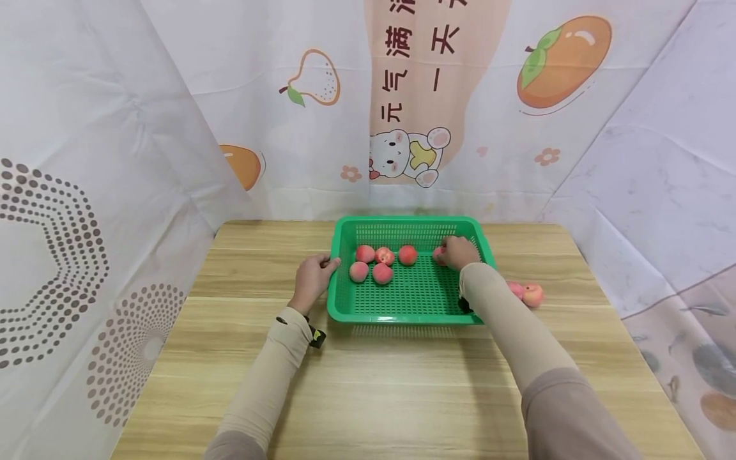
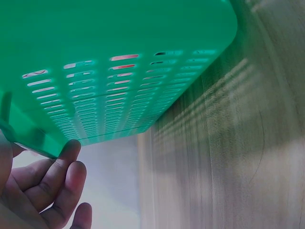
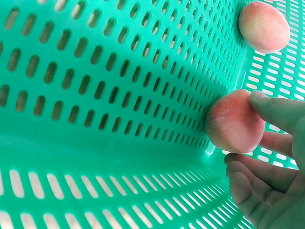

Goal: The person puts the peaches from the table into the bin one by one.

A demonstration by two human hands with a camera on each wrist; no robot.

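Note:
A green plastic basket with slotted walls sits on the wooden table. My left hand holds its left rim, and in the left wrist view the fingers curl beneath that rim. Inside the basket, toward the right end, my right hand holds a peach between thumb and fingers, close to the slotted wall. Several other peaches lie in the left half, among them one peach slightly apart from the group. A second peach shows past the held one in the right wrist view.
Outside the basket, two peaches, one pink and one yellowish peach, lie on the table to its right, beside my right forearm. A printed curtain hangs behind the table, with more cloth at both sides.

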